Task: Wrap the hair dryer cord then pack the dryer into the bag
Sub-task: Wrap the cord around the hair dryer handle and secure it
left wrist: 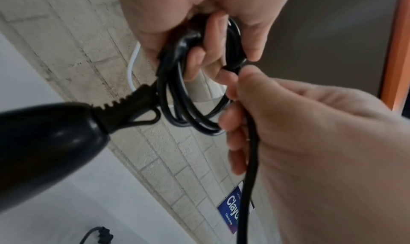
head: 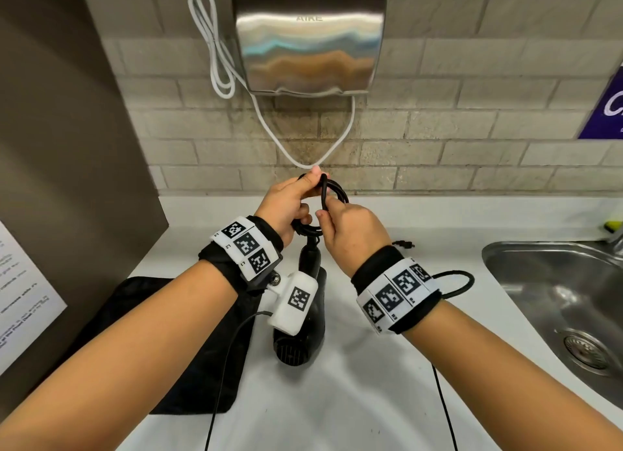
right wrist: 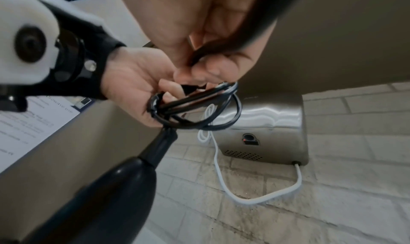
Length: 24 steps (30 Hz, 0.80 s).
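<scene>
The black hair dryer (head: 300,336) hangs by its cord above the white counter, its handle (left wrist: 44,142) pointing up toward my hands. My left hand (head: 290,204) grips a coil of black cord (left wrist: 195,97) wound in several loops. My right hand (head: 350,231) pinches the loose run of cord (left wrist: 250,160) right beside the coil. The rest of that cord trails past my right wrist to the plug (head: 406,244) lying on the counter. The black bag (head: 161,349) lies flat on the counter, below my left forearm.
A steel hand dryer (head: 310,42) with a white cable (head: 215,52) hangs on the brick wall just behind my hands. A steel sink (head: 556,302) is at the right. A brown panel (head: 67,147) with a printed sheet stands at the left.
</scene>
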Available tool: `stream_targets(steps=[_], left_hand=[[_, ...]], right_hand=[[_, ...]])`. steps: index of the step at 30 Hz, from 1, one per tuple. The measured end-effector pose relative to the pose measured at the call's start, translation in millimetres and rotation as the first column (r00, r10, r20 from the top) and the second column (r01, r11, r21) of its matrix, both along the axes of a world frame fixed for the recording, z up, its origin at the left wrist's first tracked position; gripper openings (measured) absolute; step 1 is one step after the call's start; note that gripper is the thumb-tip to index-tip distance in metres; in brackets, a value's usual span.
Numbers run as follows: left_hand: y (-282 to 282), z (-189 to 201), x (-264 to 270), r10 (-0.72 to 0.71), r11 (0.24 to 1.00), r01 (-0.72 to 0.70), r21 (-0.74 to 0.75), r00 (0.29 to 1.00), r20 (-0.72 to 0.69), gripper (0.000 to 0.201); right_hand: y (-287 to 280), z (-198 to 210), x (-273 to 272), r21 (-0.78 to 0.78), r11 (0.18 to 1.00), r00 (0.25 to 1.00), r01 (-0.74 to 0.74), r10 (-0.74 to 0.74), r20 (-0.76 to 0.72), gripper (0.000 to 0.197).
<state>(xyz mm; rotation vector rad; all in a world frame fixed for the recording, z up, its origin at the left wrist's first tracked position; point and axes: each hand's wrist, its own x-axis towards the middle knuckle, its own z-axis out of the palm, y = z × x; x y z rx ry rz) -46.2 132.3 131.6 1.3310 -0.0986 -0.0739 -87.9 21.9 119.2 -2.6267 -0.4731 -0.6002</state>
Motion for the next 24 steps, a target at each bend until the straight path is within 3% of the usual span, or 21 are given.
stream_targets(steps=[5,14,18,24], left_hand=[[-4,-4,-1,0.033,0.999,-0.033,0.017,0.999,0.040,0.003],[-4,-11,1,0.091,0.995,-0.095,0.042,0.991,0.096,0.017],[-6,-11,-2,0.136,0.985,-0.148,0.089,0.982,0.133,0.019],[-11,-13,-9,0.189,0.979,-0.198,0.057,0.973,0.134,0.018]], right_hand=[[6,-3,1,-0.011,1.000,1.000,0.005,-0.005,0.024,0.036],[-2,-21,-10,0.068,0.997,0.990,0.046,-0.036,-0.135,0.029],[-5,-35,-27,0.063,0.994,0.975,0.092,-0.077,-0.210,0.040],[1,-38,-41,0.194,0.976,0.990,0.095,-0.072,-0.120,0.048]])
